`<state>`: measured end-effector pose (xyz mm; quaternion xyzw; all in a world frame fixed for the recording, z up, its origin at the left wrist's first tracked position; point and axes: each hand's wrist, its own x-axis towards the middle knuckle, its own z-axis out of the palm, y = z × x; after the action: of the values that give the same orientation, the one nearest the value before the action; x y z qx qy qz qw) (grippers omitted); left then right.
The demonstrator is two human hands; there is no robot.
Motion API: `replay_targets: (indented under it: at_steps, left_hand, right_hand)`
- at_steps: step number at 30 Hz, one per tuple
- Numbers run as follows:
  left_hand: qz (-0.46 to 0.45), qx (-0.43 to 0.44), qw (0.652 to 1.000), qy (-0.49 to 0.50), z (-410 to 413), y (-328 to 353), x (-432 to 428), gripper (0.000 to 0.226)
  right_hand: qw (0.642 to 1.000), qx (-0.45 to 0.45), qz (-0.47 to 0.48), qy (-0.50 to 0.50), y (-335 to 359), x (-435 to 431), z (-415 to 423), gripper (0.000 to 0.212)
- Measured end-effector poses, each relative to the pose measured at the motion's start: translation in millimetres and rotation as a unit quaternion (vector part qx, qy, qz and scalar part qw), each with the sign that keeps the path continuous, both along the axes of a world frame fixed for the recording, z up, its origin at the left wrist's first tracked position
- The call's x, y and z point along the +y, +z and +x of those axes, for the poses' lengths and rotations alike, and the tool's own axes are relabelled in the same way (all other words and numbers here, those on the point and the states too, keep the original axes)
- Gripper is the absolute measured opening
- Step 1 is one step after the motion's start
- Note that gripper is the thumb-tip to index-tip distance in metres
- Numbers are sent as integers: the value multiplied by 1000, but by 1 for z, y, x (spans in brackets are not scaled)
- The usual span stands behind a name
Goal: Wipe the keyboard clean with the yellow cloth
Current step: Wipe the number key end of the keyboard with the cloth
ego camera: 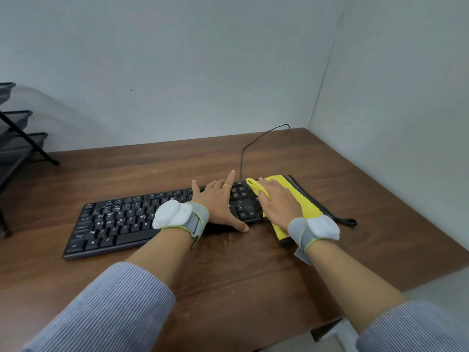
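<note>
Black keyboard (pixel 121 224) lies on brown worktop (pixel 152 168). Left hand (pixel 218 199) rests flat on its right half, fingers (pixel 230 179) spread. Right hand (pixel 279 204) presses yellow cloth (pixel 304 201) onto keyboard's right end, fingers straight, gripping nothing.

Keyboard (pixel 121 222) right end hidden under yellow cloth (pixel 302 199) & right hand (pixel 279 204); left hand (pixel 218 201) covers keys right of centre. Most key legends too small to read. Mesh rack (pixel 17 138) cut off at left edge.
</note>
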<state>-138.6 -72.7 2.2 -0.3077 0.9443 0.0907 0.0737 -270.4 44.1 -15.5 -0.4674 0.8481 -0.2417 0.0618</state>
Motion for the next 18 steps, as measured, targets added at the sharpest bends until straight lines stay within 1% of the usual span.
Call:
replay_targets:
  at_steps: [2, 4, 5, 7, 9, 10, 12, 13, 14, 16, 17, 18]
  left_hand:
    - [-7, 0, 1000, -4, 0, -1, -2, 142]
    - [-12, 1, 1000, -4, -1, -2, -3, 143]
    - [-14, 2, 1000, -4, -1, -2, -2, 143]
    - [-16, 9, 1000, -4, -2, -3, -2, 143]
    - [-19, 11, 1000, -4, -3, -4, -3, 144]
    - [-18, 10, 1000, -4, -3, -4, -4, 144]
    - [-14, 8, 1000, -4, -4, -5, -5, 145]
    - [-13, 5, 1000, -3, -5, -5, -5, 146]
    - [-15, 3, 1000, -1, -5, -5, -5, 146]
    - [-25, -3, 1000, 1, -5, -5, -4, 146]
    - [-30, -6, 1000, 2, -6, -5, -4, 146]
    - [-33, -9, 999, 2, -6, -5, -4, 145]
  right_hand:
    - [997, -53, -34, -53, 5, -7, -5, 40]
    - [991, -85, -74, -73, 12, -17, -6, 32]
    - [992, -79, -76, -58, 15, -20, -4, 32]
    - [998, -53, -31, -8, 13, -26, 2, 39]
    - [1000, -18, 4, -3, 7, -27, 2, 43]
    - [999, -28, -10, -25, 5, -27, -1, 42]
    - [992, -76, -66, -71, 5, -28, -8, 32]
    - [991, -85, -70, -79, 5, -30, -9, 30]
    - [994, -74, -51, -70, 7, -32, -9, 32]
    - [999, -21, 15, -21, 7, -35, -2, 43]
    - [1000, 2, 29, 3, 7, -34, 0, 45]
    - [999, 1, 32, 8, 6, -33, -1, 46]
